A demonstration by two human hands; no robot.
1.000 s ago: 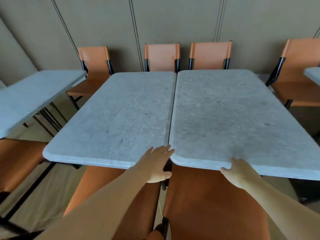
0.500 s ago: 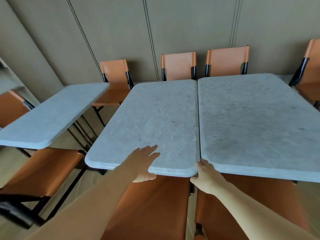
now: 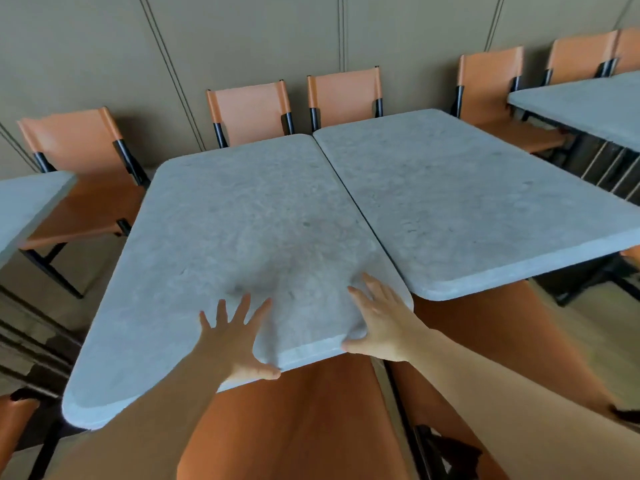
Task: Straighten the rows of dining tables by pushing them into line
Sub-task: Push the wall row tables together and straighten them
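A: What are the tables made of?

B: Each top is a grey slab with a mottled, stone-like face, rounded corners and a thick edge. Four show: the near table in the middle, the second table just to its right, a third table cut off at the left edge, and a fourth table at the far right.

A: Do the two middle ones touch?

B: Their long sides lie together along a thin dark seam. The near table's front edge reaches nearer the person than the second table's.

A: And the seating?

B: Orange chairs with smooth, leather-like backs and seats on thin black frames. Five stand along the far beige panelled wall: the left chair, two middle chairs side by side behind the joined tables, and two right chairs beyond the second table. More orange seats lie under the near edges.

A: Where are the hands?

B: Both rest on the near table's worktop at its front edge. The left hand lies flat, fingers straight and spread, thumb at the edge. The right hand lies flat close to the front right corner, fingers straight, thumb down over the edge. Neither grasps anything.
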